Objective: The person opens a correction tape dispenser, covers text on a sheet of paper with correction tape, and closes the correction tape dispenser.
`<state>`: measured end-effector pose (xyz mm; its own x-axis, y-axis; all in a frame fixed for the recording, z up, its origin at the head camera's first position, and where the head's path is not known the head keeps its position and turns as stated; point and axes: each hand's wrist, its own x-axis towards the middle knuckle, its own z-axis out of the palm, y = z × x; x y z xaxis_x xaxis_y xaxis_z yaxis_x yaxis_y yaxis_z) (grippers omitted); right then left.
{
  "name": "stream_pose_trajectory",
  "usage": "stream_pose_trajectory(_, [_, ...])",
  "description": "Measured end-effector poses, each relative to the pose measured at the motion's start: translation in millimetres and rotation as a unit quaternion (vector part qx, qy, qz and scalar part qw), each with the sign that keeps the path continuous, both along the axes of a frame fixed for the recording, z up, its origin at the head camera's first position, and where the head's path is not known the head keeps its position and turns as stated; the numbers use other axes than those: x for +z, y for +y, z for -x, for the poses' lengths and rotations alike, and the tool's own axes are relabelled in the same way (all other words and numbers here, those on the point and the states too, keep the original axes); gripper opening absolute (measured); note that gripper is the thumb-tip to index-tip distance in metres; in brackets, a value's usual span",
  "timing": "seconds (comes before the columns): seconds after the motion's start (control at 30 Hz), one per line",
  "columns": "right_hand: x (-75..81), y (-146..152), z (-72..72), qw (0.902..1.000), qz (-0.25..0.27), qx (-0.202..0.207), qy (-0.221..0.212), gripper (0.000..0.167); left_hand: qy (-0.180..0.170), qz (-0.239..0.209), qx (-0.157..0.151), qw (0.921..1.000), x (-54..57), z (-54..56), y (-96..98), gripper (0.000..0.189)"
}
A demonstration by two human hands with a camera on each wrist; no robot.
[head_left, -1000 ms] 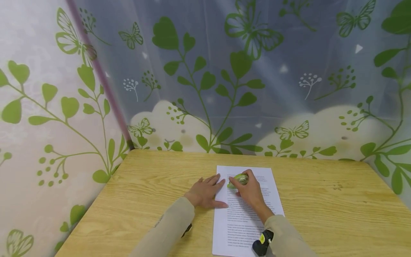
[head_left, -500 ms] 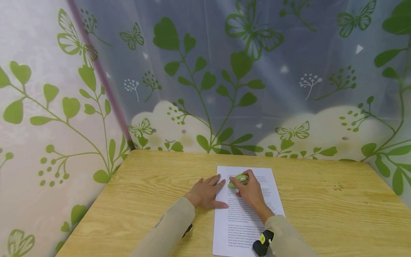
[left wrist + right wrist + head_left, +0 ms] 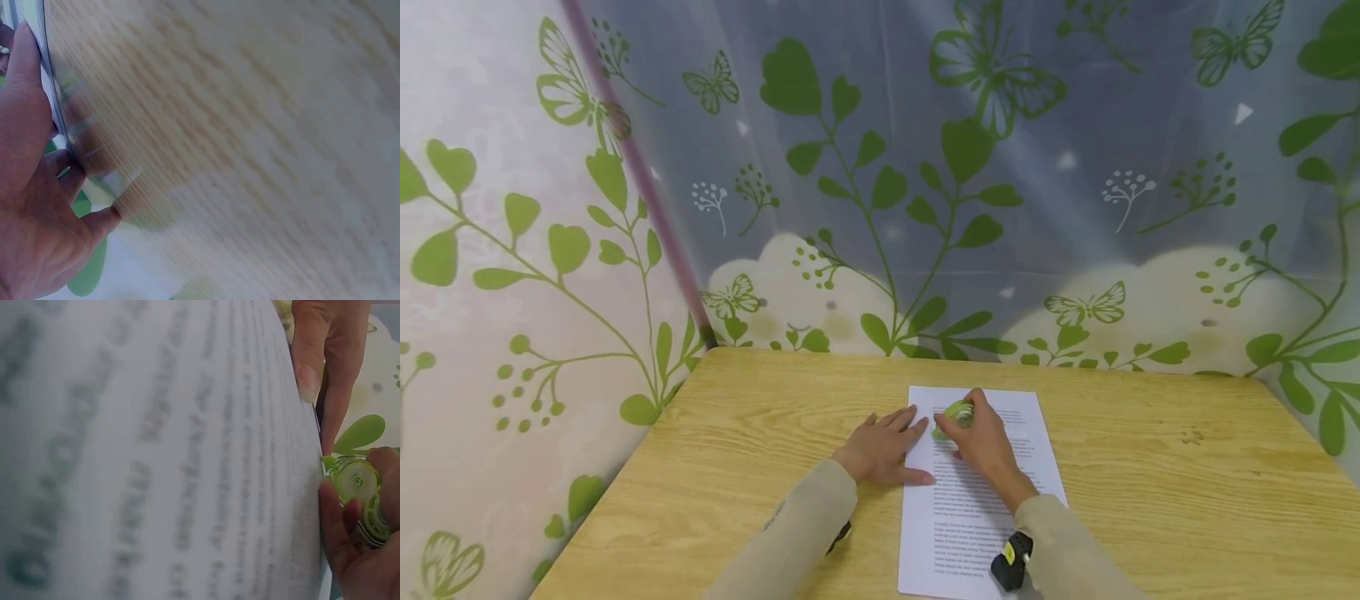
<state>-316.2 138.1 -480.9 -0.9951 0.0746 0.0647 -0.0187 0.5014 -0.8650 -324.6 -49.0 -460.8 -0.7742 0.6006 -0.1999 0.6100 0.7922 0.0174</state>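
A stack of printed paper [image 3: 917,533] lies on the wooden table. My left hand [image 3: 883,450] rests with spread fingers over its left edge, the thumb reaching onto the sheet. In the left wrist view this hand [image 3: 44,231] lies along the stack's side. My right hand [image 3: 991,448] pinches a green correction tape [image 3: 957,412] between thumb and fingers, its tip down near the upper lines of text. The right wrist view shows the correction tape [image 3: 356,479] with a see-through body and round spool inside. Part of it is hidden behind my fingers.
The wooden table [image 3: 1150,483] extends to both sides of the paper. Behind it hangs a patterned curtain [image 3: 865,167] with green leaves and butterflies, and another curtain [image 3: 512,250] closes the left side. A black wrist device [image 3: 1011,562] sits at my right cuff.
My right hand has shifted slightly up and left with the correction tape, which now tilts more upright. The left hand stays where it was on the paper.
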Motion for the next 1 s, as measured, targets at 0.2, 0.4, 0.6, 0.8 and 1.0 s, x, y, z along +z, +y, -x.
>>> stream_pose_trajectory(0.2, [9.1,-0.9,1.3,0.9964,-0.084,-0.006,0.008,0.041,-0.002,-0.003,0.003,1.0000,2.6,-0.8,0.5,0.090])
stream_pose_trajectory(0.4, [8.1,-0.3,1.1,0.9975,-0.070,-0.003,0.010,0.040,-0.003,-0.002,0.002,1.0000,2.6,-0.5,0.5,0.090])
stream_pose_trajectory(0.6, [5.4,0.8,1.0,0.9977,-0.067,-0.007,0.008,0.041,-0.003,-0.003,0.000,1.0000,1.5,-0.4,0.1,0.090])
stream_pose_trajectory(0.8, [3.4,3.1,0.3,0.9989,-0.046,-0.006,0.003,0.041,-0.002,-0.005,0.002,1.0000,0.4,-0.7,0.1,0.090])
stream_pose_trajectory(1.0, [2.2,4.8,-0.6,0.9997,-0.025,-0.002,0.002,0.041,0.001,-0.005,0.001,1.0000,-0.4,-0.3,0.0,0.090])
